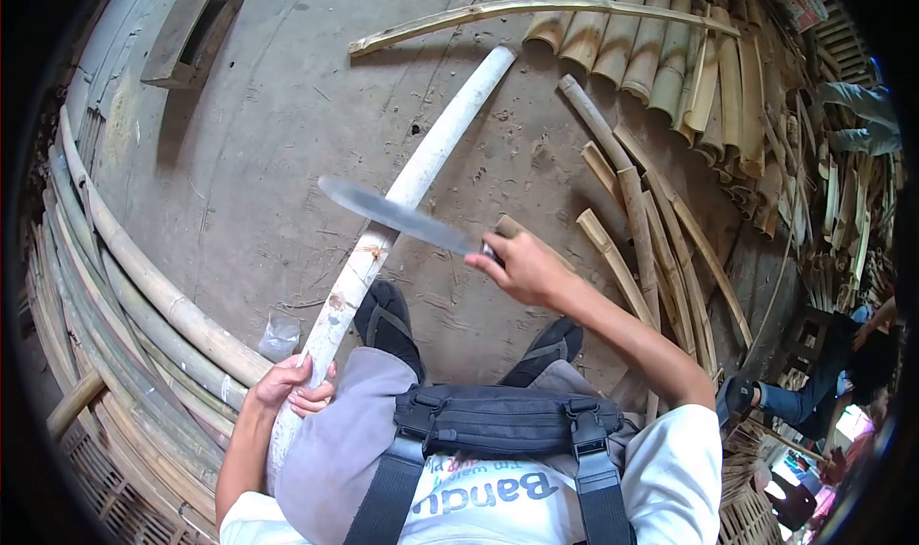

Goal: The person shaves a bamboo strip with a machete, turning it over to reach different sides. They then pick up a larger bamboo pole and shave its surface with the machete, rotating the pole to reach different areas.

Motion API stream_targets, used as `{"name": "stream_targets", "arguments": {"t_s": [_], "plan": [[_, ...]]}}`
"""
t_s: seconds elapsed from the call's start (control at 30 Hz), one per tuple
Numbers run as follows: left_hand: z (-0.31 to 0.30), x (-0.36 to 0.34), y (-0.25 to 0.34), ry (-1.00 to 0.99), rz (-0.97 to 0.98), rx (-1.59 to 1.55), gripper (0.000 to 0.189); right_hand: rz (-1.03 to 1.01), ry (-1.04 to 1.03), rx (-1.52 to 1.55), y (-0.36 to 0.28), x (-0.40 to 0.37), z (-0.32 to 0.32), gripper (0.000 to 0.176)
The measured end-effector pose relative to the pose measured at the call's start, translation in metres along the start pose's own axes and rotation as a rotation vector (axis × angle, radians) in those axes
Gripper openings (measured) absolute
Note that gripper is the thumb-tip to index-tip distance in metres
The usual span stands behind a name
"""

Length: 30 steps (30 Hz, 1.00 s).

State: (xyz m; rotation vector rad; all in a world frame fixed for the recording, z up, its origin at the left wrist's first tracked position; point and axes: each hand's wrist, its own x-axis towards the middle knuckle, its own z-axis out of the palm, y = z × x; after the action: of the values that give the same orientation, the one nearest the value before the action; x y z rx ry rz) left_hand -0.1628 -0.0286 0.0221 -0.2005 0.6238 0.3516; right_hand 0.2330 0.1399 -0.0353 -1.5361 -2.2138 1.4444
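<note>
A long whitish bamboo pole (pixel 433 155) slants up from my lap, its far end on the concrete floor. My left hand (pixel 295 386) is closed round its near part, beside my left knee. In my right hand (pixel 522 267) is the dark handle of a machete (pixel 412 218). The blade lies across the pole around its middle, with the tip pointing left past it. Brownish marks show on the pole just below the blade.
Long bamboo poles (pixel 182 306) lie stacked along the left. Split bamboo pieces (pixel 661 248) lie on the floor to the right, near a row of thick bamboo lengths (pixel 613 47). A hollow block (pixel 194 33) stands at the back left. Another person's leg (pixel 799 401) shows at far right.
</note>
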Motion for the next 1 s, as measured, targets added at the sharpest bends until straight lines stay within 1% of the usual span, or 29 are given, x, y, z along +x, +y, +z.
{"name": "stream_targets", "arguments": {"t_s": [0.03, 0.07, 0.13, 0.2, 0.3, 0.33, 0.4, 0.43, 0.47, 0.53, 0.57, 0.6, 0.67, 0.7, 0.73, 0.8, 0.83, 0.9, 0.93, 0.97, 1.0], "plan": [[-0.001, 0.000, -0.001, 0.008, -0.001, -0.006, 0.041, -0.097, -0.041, -0.121, -0.001, -0.004, 0.003, 0.066], [-0.002, 0.000, -0.003, 0.014, -0.005, -0.013, 0.041, -0.096, -0.047, -0.117, 0.006, 0.001, 0.003, 0.066], [0.000, 0.003, -0.003, -0.003, 0.009, -0.013, 0.041, 0.067, 0.193, 0.078, 0.029, 0.025, -0.005, 0.064], [0.002, 0.000, -0.009, -0.005, 0.037, -0.022, 0.040, 0.357, 0.251, 0.117, 0.042, 0.052, -0.027, 0.063], [-0.001, 0.001, -0.004, -0.039, 0.002, -0.091, 0.041, 0.347, 0.283, 0.110, 0.047, 0.062, -0.029, 0.065], [-0.001, 0.001, -0.003, -0.037, 0.001, -0.093, 0.041, 0.348, 0.280, 0.111, 0.034, 0.054, -0.026, 0.065], [-0.002, 0.001, -0.001, -0.006, -0.002, 0.008, 0.043, 0.102, 0.108, 0.038, 0.010, 0.029, -0.013, 0.068], [-0.005, 0.002, -0.001, -0.007, -0.010, 0.009, 0.043, 0.013, 0.148, -0.066, 0.020, 0.029, -0.006, 0.070], [-0.009, 0.003, -0.005, 0.004, -0.002, 0.037, 0.044, 0.019, 0.149, -0.067, 0.029, 0.034, -0.004, 0.070], [-0.014, 0.004, -0.009, 0.010, 0.005, 0.079, 0.044, 0.231, 0.248, 0.026, 0.050, 0.061, -0.019, 0.071], [-0.016, 0.003, -0.011, 0.025, 0.011, 0.085, 0.045, 0.314, 0.355, 0.042, 0.057, 0.071, -0.028, 0.072], [-0.016, 0.003, -0.011, 0.039, 0.023, 0.094, 0.045, 0.307, 0.367, 0.040, 0.070, 0.081, -0.032, 0.072], [-0.012, 0.003, -0.009, 0.027, 0.023, 0.094, 0.046, 0.370, 0.473, 0.082, 0.093, 0.094, -0.033, 0.072], [-0.011, 0.002, -0.008, 0.034, 0.028, 0.101, 0.046, 0.483, 0.338, 0.241, 0.062, 0.081, -0.041, 0.068], [-0.011, 0.002, -0.008, 0.043, 0.032, 0.105, 0.046, 0.480, 0.338, 0.244, 0.053, 0.069, -0.029, 0.068], [-0.013, 0.002, -0.008, 0.030, 0.028, 0.089, 0.045, 0.123, 0.234, 0.081, 0.045, 0.042, -0.008, 0.063], [-0.016, 0.002, -0.008, 0.047, 0.030, 0.124, 0.045, 0.129, 0.228, 0.085, 0.038, 0.036, -0.009, 0.063], [-0.018, 0.003, -0.012, 0.109, 0.063, 0.234, 0.045, 0.133, 0.224, -0.079, 0.026, 0.026, -0.010, 0.061], [-0.016, 0.001, -0.013, 0.164, 0.088, 0.304, 0.045, 0.102, 0.321, -0.061, 0.039, 0.032, -0.011, 0.064], [-0.009, -0.001, -0.011, 0.189, 0.090, 0.322, 0.043, 0.312, 0.240, 0.031, 0.039, 0.045, -0.024, 0.066], [0.000, -0.002, -0.009, 0.170, 0.103, 0.306, 0.043, 0.309, 0.339, 0.008, 0.052, 0.057, -0.025, 0.069]]}}
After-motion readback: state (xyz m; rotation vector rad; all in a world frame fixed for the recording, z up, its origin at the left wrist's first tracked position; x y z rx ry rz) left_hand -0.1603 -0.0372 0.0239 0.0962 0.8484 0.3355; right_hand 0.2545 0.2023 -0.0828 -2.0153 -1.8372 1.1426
